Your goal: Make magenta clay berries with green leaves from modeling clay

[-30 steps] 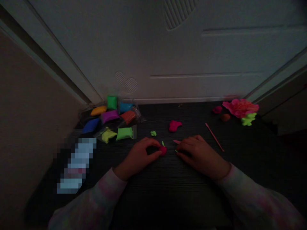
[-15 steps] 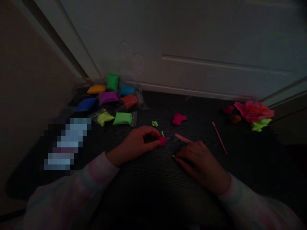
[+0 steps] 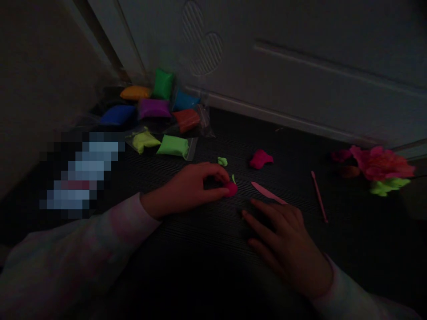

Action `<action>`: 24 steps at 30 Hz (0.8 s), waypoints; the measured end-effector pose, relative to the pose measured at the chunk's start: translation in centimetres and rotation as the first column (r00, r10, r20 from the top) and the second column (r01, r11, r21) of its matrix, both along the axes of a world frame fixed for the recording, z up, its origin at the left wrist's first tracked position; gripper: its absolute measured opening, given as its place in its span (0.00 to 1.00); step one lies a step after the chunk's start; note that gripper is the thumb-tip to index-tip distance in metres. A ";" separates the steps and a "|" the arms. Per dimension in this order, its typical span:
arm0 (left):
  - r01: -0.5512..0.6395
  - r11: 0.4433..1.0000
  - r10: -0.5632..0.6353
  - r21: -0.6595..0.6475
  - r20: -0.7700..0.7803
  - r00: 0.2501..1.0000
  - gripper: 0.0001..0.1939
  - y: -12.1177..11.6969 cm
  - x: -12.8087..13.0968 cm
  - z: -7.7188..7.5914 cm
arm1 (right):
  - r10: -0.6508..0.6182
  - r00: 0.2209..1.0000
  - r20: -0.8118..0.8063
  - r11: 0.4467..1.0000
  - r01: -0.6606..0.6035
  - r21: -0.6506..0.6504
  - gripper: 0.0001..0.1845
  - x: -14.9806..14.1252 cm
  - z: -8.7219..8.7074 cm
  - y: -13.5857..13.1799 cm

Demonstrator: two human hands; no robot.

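My left hand (image 3: 191, 186) pinches a small red clay ball (image 3: 231, 190) between thumb and fingers, close to the dark tabletop. A thin green clay strip (image 3: 234, 179) stands up at the ball's far side. My right hand (image 3: 283, 242) is spread over the table to the right, its fingers apart. Under its index fingertip, a faint greenish speck is barely visible. A pink modelling knife (image 3: 267, 192) lies just beyond that hand, its end reaching the knuckles. Behind the ball rest a light green clay lump (image 3: 222, 162) and a larger red clay lump (image 3: 261, 159).
Several bagged clay packs, among them a purple one (image 3: 155, 108) and a light green one (image 3: 173, 146), lie at the back left. A blurred pale panel (image 3: 85, 173) is at far left. To the right are a pink stick tool (image 3: 319, 196) and a pink flower (image 3: 382, 163).
My right hand has gone from a pinch on a small green clay piece to spread fingers. The left hand keeps its hold on the ball. The whole view has shifted and tilted.
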State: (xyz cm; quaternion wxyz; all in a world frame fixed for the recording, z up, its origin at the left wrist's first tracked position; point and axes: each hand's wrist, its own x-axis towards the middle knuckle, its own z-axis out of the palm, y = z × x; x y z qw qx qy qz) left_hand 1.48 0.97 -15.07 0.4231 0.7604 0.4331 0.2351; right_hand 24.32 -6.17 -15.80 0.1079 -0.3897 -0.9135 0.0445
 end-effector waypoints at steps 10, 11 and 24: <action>-0.002 1.000 0.002 0.008 -0.001 1.000 0.13 0.0 0.0 0.0 | -0.113 0.980 -0.164 0.992 0.101 -0.082 0.11 -0.5 0.0 0.5; -0.003 1.000 0.003 0.009 -0.001 1.000 0.13 0.0 0.0 0.0 | -0.126 0.976 -0.175 0.989 0.111 -0.095 0.10 -0.7 0.0 0.5; -0.015 1.000 0.015 -0.002 0.002 1.000 0.12 0.0 0.2 0.1 | -0.190 0.966 -0.173 0.978 0.170 -0.121 0.06 -1.5 -0.1 0.6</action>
